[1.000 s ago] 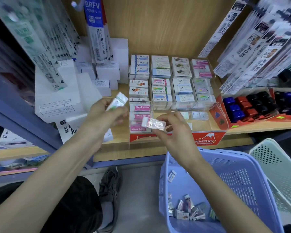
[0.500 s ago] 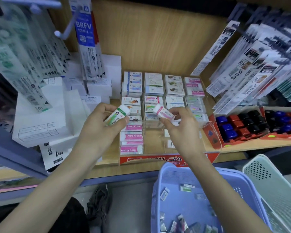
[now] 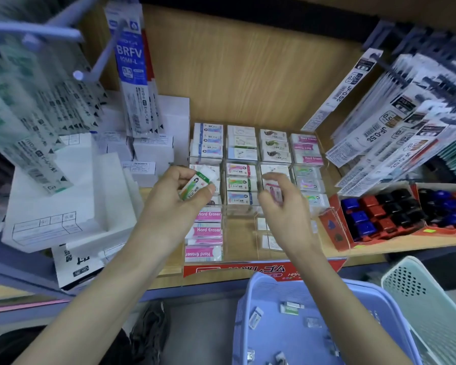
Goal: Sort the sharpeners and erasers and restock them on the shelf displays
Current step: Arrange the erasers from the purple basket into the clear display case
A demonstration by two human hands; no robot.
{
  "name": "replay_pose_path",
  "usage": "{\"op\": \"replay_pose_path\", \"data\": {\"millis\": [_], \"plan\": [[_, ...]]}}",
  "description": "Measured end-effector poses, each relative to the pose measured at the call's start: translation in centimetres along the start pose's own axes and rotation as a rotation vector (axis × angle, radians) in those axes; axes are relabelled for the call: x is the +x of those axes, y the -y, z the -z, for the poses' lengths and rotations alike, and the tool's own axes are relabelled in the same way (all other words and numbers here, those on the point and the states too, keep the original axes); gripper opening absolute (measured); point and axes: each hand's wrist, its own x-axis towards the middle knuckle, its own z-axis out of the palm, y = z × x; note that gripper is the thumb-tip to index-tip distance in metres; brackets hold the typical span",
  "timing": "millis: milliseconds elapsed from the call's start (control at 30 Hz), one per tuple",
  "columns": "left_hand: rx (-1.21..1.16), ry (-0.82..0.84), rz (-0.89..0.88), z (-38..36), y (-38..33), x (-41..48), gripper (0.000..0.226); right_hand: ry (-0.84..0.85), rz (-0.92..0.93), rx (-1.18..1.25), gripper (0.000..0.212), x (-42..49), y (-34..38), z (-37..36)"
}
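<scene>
Since half a second ago, shifted: right hand [image 3: 287,214] now lower, over the third column of the display, and the pink eraser [image 3: 273,192] down under its fingers instead of raised above them. At 12 o'clock, a wooden shelf [image 3: 366,248] with everything else on it. At 6 o'clock, below the shelf edge, a lavender basket [image 3: 274,293] with some loose erasers [image 3: 290,308] scattered on its floor; just beside it at 4 o'clock, a pale green basket [image 3: 432,312]. At 9 o'clock, stacked white boxes [image 3: 63,206]. In the centre, a clear display tray [image 3: 237,241] divided in compartments, most of them filled with rows of erasers, the left near column with pink Hard Eraser packs [image 3: 204,230]. At 3 o'clock, a red carton [image 3: 334,225] of blue, red and black sharpeners [image 3: 379,214]. Left hand [image 3: 169,214] at 9 o'clock of the tray, thumb and fingers pinched on a green-sleeved eraser [image 3: 195,187], lifted above the left column. Right hand with curled fingers around the blurred pink eraser; cannot tell if gripped or already let go.
</scene>
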Motion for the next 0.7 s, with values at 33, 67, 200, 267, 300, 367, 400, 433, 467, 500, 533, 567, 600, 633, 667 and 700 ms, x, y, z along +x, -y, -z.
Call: {"op": "replay_pose_path", "data": {"millis": [33, 67, 200, 267, 300, 367, 400, 433, 467, 500, 533, 567, 600, 633, 667, 700], "plan": [[0.005, 0.001, 0.002, 0.0, 0.0, 0.0, 0.018, 0.018, -0.004, -0.014, 0.035, -0.7, -0.1, 0.0], [0.012, 0.005, 0.006, -0.1, 0.0, -0.1, 0.018, 0.029, 0.004, -0.05, 0.041, -1.5, -0.1, 0.0], [0.028, 0.017, 0.018, -0.2, -0.1, -0.2, 0.018, 0.134, 0.103, -0.245, 0.042, -5.0, 0.6, -0.2], [0.029, 0.015, 0.017, -0.2, -0.2, -0.3, 0.019, 0.173, 0.162, -0.34, 0.039, -6.0, 0.3, -0.4], [0.032, 0.013, 0.018, -0.2, -0.2, -0.3, 0.019, 0.17, 0.186, -0.393, 0.039, -6.2, -0.1, -0.4], [0.035, 0.016, 0.021, -0.2, -0.3, -0.4, 0.019, 0.169, 0.191, -0.496, 0.035, -6.3, -0.7, -0.5], [0.038, 0.018, 0.021, -0.2, -0.3, -0.4, 0.022, 0.182, 0.179, -0.524, 0.033, -6.3, -0.8, -0.6], [0.04, 0.018, 0.02, -0.2, -0.4, -0.5, 0.024, 0.193, 0.173, -0.535, 0.033, -6.4, -1.0, -0.7], [0.043, 0.018, 0.02, -0.2, -0.4, -0.5, 0.026, 0.194, 0.173, -0.537, 0.04, -6.5, -1.0, -0.8], [0.041, 0.018, 0.02, -0.2, -0.4, -0.6, 0.026, 0.189, 0.173, -0.528, 0.049, -6.6, -1.0, -0.9], [0.038, 0.017, 0.019, -0.2, -0.4, -0.6, 0.026, 0.187, 0.161, -0.512, 0.052, -6.6, -1.1, -0.9], [0.035, 0.017, 0.019, -0.2, -0.4, -0.6, 0.026, 0.188, 0.141, -0.483, 0.047, -6.6, -1.0, -0.9], [0.033, 0.016, 0.02, -0.2, -0.5, -0.7, 0.026, 0.204, 0.115, -0.442, 0.037, -6.6, -1.0, -0.8], [0.033, 0.016, 0.021, -0.2, -0.5, -0.7, 0.026, 0.233, 0.096, -0.391, 0.031, -6.6, -0.9, -0.7], [0.034, 0.016, 0.021, -0.2, -0.5, -0.7, 0.026, 0.274, 0.078, -0.341, 0.032, -6.6, -0.8, -0.6], [0.033, 0.017, 0.021, -0.2, -0.5, -0.7, 0.025, 0.318, 0.055, -0.294, 0.037, -6.5, -0.6, -0.4]]}}
